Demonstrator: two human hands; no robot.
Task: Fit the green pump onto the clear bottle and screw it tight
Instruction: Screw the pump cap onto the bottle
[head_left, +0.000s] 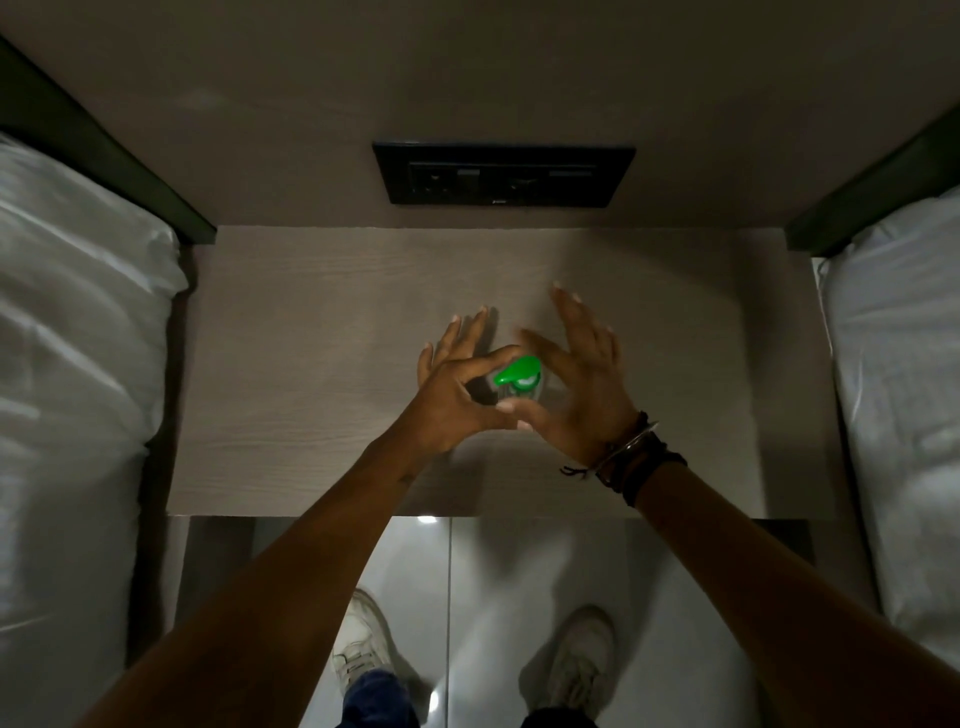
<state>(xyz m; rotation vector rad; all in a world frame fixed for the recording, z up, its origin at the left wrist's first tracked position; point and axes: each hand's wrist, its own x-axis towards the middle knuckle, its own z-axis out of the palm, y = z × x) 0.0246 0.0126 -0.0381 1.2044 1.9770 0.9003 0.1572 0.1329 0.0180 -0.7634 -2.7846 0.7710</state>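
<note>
The green pump (518, 375) sits on top of the clear bottle (537, 399), which stands on the wooden bedside table (291, 364). I look straight down on it, so most of the bottle is hidden under the pump and my fingers. My left hand (452, 395) rings the bottle from the left with thumb and forefinger, and its other fingers are spread. My right hand (582, 384), slightly blurred, pinches at the pump from the right with thumb and forefinger. Its other fingers fan out upward.
A black socket panel (504, 174) is set in the wall behind the table. White-sheeted beds flank it on the left (67, 338) and right (904, 364). My shoes (363, 644) stand on the glossy floor below the table's front edge.
</note>
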